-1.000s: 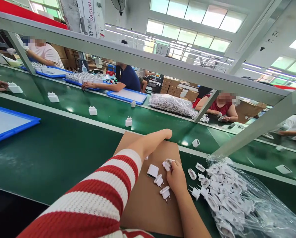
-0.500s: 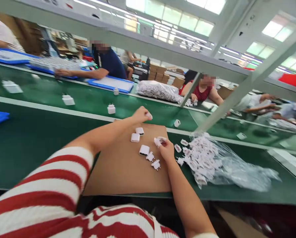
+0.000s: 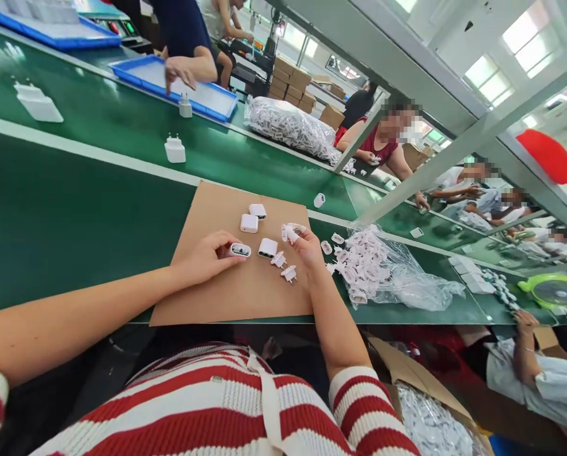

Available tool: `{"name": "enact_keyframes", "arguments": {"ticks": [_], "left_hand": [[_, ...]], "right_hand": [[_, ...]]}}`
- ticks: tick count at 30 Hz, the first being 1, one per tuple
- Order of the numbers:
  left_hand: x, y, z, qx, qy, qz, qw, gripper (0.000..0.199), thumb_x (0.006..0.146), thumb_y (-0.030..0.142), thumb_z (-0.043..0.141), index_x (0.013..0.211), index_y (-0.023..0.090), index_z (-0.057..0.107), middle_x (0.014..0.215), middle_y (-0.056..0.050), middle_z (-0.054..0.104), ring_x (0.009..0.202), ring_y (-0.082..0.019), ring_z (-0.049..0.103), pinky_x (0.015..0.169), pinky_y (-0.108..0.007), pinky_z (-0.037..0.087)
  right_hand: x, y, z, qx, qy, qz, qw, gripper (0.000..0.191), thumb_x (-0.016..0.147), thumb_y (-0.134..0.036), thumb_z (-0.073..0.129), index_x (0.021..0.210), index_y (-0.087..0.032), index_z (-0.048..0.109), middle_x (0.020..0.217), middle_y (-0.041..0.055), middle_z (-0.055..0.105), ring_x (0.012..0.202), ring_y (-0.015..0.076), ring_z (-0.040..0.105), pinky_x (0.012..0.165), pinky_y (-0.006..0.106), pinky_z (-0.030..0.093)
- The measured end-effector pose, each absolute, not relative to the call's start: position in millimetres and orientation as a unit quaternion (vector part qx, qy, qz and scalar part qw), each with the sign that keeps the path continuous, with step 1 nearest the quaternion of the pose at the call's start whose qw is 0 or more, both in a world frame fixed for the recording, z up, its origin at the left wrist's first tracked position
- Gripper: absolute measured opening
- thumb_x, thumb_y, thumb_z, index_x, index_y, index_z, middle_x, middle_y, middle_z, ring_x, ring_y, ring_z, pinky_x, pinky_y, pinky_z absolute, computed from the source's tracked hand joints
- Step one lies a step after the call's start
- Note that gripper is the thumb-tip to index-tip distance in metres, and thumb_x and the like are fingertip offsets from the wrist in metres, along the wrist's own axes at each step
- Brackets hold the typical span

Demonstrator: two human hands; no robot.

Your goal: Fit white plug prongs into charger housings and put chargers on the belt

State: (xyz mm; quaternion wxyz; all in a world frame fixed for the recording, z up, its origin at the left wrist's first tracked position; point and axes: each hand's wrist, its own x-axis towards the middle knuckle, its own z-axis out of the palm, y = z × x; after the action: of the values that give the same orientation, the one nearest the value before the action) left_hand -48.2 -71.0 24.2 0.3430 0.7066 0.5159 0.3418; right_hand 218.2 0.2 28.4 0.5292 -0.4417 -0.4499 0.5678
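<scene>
Between the thumb and fingers of my left hand (image 3: 207, 254) is a white charger housing (image 3: 240, 250), its open end turned toward me with parts visible inside. My right hand (image 3: 307, 246) pinches a white plug cover (image 3: 290, 232) with prongs, above the right side of the cardboard sheet (image 3: 226, 297). Several more housings lie on the cardboard between my hands, one (image 3: 267, 247) with its open end facing me. Just below it rest two loose plug covers, the nearer one (image 3: 289, 273) with its pins pointing down. The housing and cover I hold are apart.
Right of the cardboard, a clear bag (image 3: 421, 285) spills a heap of plug covers (image 3: 366, 259). Assembled chargers (image 3: 174, 149) stand on the green conveyor (image 3: 122, 120) beyond. A slanted metal post (image 3: 407, 171) rises at right. Co-workers sit across the line; a green fan (image 3: 556, 291) stands far right.
My left hand has come back from the conveyor edge to the cardboard, now with the housing's open end showing. My right hand still holds a plug cover. The view has turned and shifted.
</scene>
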Motion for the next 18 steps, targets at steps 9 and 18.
{"name": "enact_keyframes", "arguments": {"ticks": [9, 18], "left_hand": [[-51.8, -66.7, 14.1, 0.728, 0.465, 0.353, 0.36, 0.038, 0.086, 0.054, 0.069, 0.101, 0.02, 0.073, 0.104, -0.009, 0.068, 0.093, -0.026, 0.063, 0.084, -0.038, 0.053], [-54.1, -63.8, 14.8, 0.73, 0.441, 0.358, 0.38, 0.037, 0.086, 0.056, 0.068, 0.092, 0.021, 0.076, 0.096, -0.008, 0.065, 0.092, -0.026, 0.062, 0.084, -0.037, 0.052]], "right_hand": [[185.3, -50.2, 58.4, -0.412, -0.65, 0.522, 0.368, 0.028, 0.078, -0.032, 0.076, 0.104, -0.024, 0.07, 0.104, 0.004, 0.072, 0.088, 0.0174, 0.068, 0.073, 0.03, 0.057], [153.4, -62.6, 73.1, -0.415, -0.871, 0.142, 0.222, 0.023, 0.087, -0.009, 0.052, 0.099, -0.02, 0.068, 0.091, 0.0035, 0.054, 0.081, 0.0176, 0.055, 0.071, 0.029, 0.045]]}}
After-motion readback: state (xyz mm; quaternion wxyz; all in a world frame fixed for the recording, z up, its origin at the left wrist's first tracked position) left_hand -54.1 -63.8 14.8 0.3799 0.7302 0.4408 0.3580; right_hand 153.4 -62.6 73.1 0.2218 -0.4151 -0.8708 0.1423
